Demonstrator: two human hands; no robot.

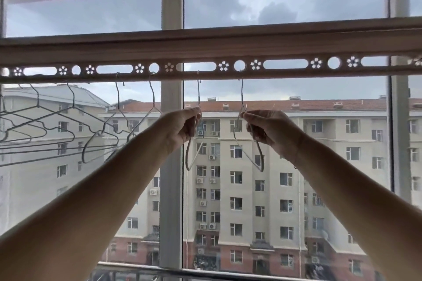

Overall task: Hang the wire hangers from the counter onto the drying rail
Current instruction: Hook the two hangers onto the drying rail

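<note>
Left hand pinches white wire hanger, right hand second hanger; hooks look caught in pale perforated rail; release next.

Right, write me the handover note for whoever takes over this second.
Left hand: grips the left hanger, hook in a long slot of the rail.
Right hand: grips the right hanger, hook in a round hole.
Done: several other hangers hang further left.
Left: let go of both; counter not in view, so remaining count unknown.
</note>
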